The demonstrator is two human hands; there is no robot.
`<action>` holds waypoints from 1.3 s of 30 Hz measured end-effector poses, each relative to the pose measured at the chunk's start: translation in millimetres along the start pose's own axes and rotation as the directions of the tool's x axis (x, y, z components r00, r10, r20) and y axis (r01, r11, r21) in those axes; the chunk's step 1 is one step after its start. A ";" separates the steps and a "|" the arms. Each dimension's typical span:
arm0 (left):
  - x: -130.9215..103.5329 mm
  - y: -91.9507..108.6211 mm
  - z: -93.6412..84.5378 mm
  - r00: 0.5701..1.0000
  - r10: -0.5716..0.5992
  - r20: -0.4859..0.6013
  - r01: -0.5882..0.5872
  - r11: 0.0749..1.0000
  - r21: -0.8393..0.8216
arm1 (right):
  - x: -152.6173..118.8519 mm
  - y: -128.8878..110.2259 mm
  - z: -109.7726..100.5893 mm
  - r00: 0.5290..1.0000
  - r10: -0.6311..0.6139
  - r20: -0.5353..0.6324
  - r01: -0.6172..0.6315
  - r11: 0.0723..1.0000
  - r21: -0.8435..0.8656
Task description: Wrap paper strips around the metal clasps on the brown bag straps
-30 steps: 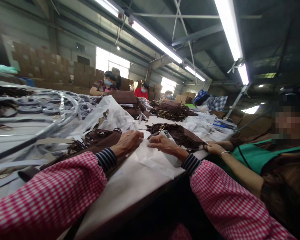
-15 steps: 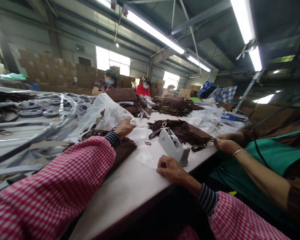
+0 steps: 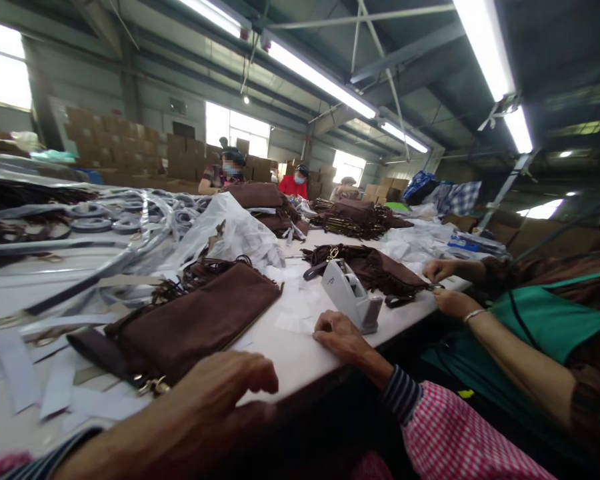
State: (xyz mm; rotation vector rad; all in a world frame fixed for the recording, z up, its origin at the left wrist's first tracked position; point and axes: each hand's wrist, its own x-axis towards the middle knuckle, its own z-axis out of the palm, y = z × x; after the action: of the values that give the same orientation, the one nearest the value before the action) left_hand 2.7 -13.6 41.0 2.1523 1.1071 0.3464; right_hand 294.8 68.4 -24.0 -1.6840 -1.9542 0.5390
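My left hand [image 3: 207, 403] is held low at the table's near edge with thumb and fingers apart, holding nothing. Just beyond it lies a brown fringed bag [image 3: 200, 320] with a strap and a gold clasp. At the table edge my right hand [image 3: 343, 339] has its fingers curled and pressed together; what they pinch, if anything, is hidden. A thin whitish sheet [image 3: 297, 317] lies by those fingertips. Right behind this hand stands a grey tape dispenser [image 3: 347, 293]. Past the dispenser rests another brown fringed bag [image 3: 380, 267].
At right, a co-worker's hands [image 3: 453, 300] work at that farther bag's end. Wrapped straps [image 3: 145, 220] and a crumpled plastic bag [image 3: 235, 230] cover the left side. Bag stacks [image 3: 350, 217] stand farther back, with plastic wrappings [image 3: 415, 237] at right.
My left hand has let go of the plastic bag and drawn back toward me, uncovering the near brown bag. The co-worker's hands have moved apart. My right hand has stayed by the dispenser.
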 end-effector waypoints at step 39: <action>-78.1 -66.2 -9.1 0.872 -0.313 -0.377 -0.101 0.637 -0.764 | -37.8 -194.7 110.2 0.969 -0.247 0.032 0.103 0.517 0.850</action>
State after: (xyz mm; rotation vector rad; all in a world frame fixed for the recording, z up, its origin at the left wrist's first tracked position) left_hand -89.6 -44.8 8.3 1.2261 1.0625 1.1320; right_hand 78.6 3.5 -0.4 -0.8029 -1.4845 1.3113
